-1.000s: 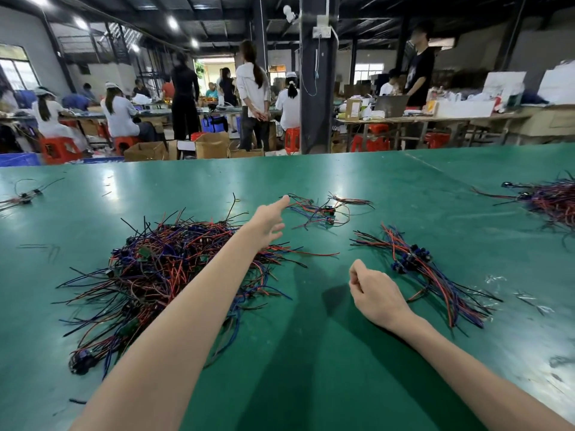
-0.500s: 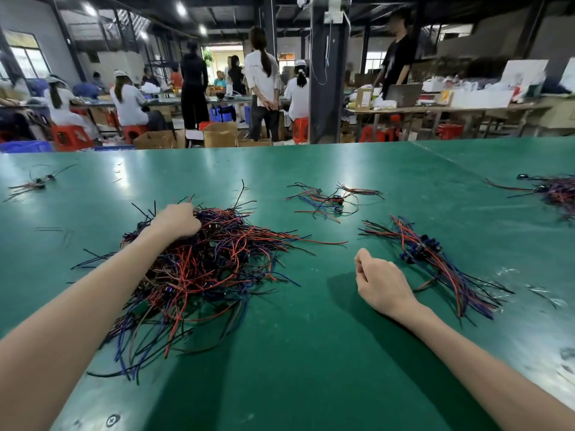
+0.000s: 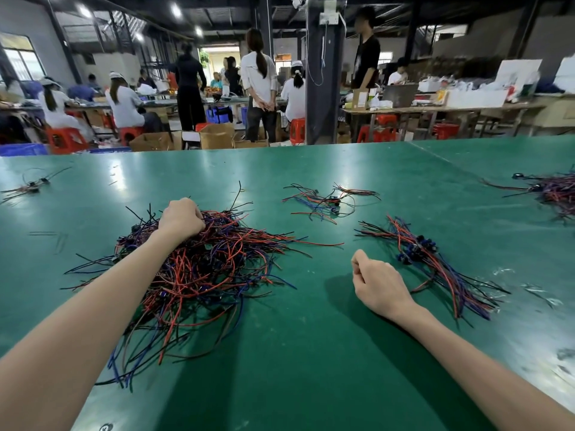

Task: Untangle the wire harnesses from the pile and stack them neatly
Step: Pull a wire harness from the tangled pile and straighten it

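Here, on the near part of the green table (image 3: 311, 353), the right hand (image 3: 378, 283) rests with its fingers curled into a loose fist, holding nothing. To its left lies the tangled pile (image 3: 202, 275) of red, blue and black wire harnesses. The left hand (image 3: 180, 217) sits on the far side of this pile, fingers curled down into the wires, gripping some. Just right of the right hand lies the sorted stack (image 3: 435, 265), wires roughly parallel. Farther away, a small loose bunch (image 3: 326, 200) lies apart.
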A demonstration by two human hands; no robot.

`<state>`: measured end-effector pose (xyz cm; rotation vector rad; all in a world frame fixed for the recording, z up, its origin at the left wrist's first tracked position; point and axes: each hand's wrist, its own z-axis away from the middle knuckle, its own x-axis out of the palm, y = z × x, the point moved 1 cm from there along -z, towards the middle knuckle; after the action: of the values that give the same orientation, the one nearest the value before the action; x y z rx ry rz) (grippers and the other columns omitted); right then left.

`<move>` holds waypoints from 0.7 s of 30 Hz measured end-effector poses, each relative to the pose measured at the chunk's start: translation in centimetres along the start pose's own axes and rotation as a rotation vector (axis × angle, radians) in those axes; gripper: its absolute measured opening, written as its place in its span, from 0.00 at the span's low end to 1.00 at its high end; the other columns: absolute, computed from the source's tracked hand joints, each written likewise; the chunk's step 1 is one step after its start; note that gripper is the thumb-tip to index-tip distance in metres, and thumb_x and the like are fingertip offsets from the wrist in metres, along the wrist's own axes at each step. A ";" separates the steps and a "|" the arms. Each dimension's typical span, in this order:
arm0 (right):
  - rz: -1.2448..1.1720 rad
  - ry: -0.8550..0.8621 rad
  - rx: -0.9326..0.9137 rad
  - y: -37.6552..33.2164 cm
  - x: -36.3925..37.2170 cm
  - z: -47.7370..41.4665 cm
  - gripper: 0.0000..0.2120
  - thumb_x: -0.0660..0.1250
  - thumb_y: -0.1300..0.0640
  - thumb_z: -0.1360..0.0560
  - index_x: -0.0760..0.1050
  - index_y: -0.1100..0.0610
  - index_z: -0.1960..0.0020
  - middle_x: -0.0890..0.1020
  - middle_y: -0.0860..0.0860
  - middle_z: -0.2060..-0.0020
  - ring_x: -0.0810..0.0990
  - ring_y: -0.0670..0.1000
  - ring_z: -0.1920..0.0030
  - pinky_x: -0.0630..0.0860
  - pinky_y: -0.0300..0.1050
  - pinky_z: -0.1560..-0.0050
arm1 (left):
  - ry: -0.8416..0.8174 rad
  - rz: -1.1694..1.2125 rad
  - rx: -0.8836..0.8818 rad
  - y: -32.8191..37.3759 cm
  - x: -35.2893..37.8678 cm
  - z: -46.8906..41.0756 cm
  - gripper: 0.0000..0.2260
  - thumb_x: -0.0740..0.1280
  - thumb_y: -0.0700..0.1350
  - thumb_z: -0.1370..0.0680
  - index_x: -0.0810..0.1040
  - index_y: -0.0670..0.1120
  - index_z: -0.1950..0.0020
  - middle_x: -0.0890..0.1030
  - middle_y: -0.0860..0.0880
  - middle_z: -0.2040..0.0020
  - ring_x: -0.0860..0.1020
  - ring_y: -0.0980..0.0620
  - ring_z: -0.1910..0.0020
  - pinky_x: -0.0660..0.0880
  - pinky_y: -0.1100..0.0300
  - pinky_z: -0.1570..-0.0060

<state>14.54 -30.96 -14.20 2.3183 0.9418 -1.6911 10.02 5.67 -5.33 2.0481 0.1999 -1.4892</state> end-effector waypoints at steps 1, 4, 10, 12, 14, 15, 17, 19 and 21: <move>-0.001 0.000 -0.001 0.1 0.0 0.0 0.05 0.57 0.63 0.25 0.63 0.56 0.56 0.73 0.50 0.70 0.68 0.57 0.69 0.57 0.45 0.62 | 0.020 0.010 -0.013 0.2 -0.2 0.1 0.05 0.69 0.36 0.26 0.84 0.39 0.54 0.84 0.41 0.54 0.80 0.41 0.55 0.79 0.50 0.52; -0.011 -0.002 -0.004 0.2 0.0 0.0 0.05 0.57 0.63 0.25 0.63 0.56 0.57 0.73 0.50 0.70 0.69 0.57 0.69 0.57 0.45 0.62 | 0.046 0.020 -0.050 0.8 -1.4 -0.1 0.07 0.67 0.37 0.25 0.85 0.40 0.53 0.83 0.42 0.53 0.79 0.41 0.53 0.77 0.53 0.53; -0.019 -0.002 -0.002 0.5 0.1 0.1 0.05 0.57 0.64 0.25 0.63 0.55 0.57 0.74 0.50 0.70 0.69 0.57 0.68 0.57 0.45 0.62 | 0.084 0.172 -0.006 3.3 -4.3 0.1 0.07 0.61 0.38 0.23 0.76 0.42 0.59 0.77 0.41 0.61 0.69 0.45 0.64 0.66 0.58 0.67; -0.014 -0.002 0.007 0.4 0.2 0.1 0.05 0.58 0.63 0.25 0.63 0.55 0.57 0.73 0.50 0.70 0.69 0.57 0.67 0.56 0.45 0.62 | 0.134 0.249 0.041 4.3 -5.2 0.3 0.09 0.61 0.38 0.22 0.77 0.40 0.60 0.77 0.41 0.64 0.71 0.45 0.64 0.68 0.57 0.66; -0.011 -0.002 0.016 0.3 0.1 0.1 0.05 0.58 0.63 0.25 0.62 0.55 0.57 0.73 0.50 0.69 0.68 0.57 0.67 0.55 0.45 0.63 | 0.131 0.332 0.090 5.5 -5.8 0.7 0.10 0.62 0.40 0.21 0.76 0.39 0.61 0.75 0.42 0.65 0.75 0.44 0.62 0.74 0.54 0.59; -0.011 -0.001 0.018 0.3 0.1 0.1 0.05 0.58 0.63 0.25 0.62 0.55 0.57 0.73 0.50 0.69 0.68 0.57 0.67 0.55 0.45 0.63 | 0.116 0.380 0.105 6.0 -5.9 0.9 0.10 0.62 0.40 0.21 0.75 0.40 0.62 0.75 0.43 0.65 0.76 0.43 0.62 0.75 0.52 0.55; -0.009 0.001 0.018 0.2 0.0 0.2 0.05 0.57 0.63 0.25 0.62 0.55 0.56 0.74 0.51 0.69 0.68 0.57 0.67 0.55 0.45 0.63 | 0.081 0.499 0.113 6.9 -5.6 1.4 0.09 0.62 0.39 0.20 0.74 0.41 0.60 0.75 0.42 0.64 0.76 0.43 0.61 0.76 0.49 0.51; -0.006 0.000 0.012 0.1 -0.1 0.3 0.05 0.57 0.63 0.25 0.62 0.55 0.57 0.75 0.51 0.68 0.69 0.57 0.67 0.54 0.45 0.65 | 0.049 0.616 0.106 7.6 -5.1 2.0 0.09 0.61 0.37 0.20 0.73 0.43 0.61 0.75 0.42 0.64 0.76 0.44 0.64 0.77 0.48 0.52; -0.013 -0.003 0.004 -0.1 -0.1 0.2 0.06 0.57 0.64 0.25 0.62 0.55 0.57 0.75 0.51 0.68 0.69 0.57 0.67 0.53 0.45 0.66 | 0.030 0.660 0.120 8.2 -4.5 2.7 0.10 0.61 0.37 0.20 0.72 0.44 0.61 0.75 0.42 0.64 0.76 0.46 0.67 0.77 0.48 0.53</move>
<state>14.27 -30.98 -14.16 2.3167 0.9559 -1.7017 9.81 -1.46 1.27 1.9533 -0.5198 -1.0700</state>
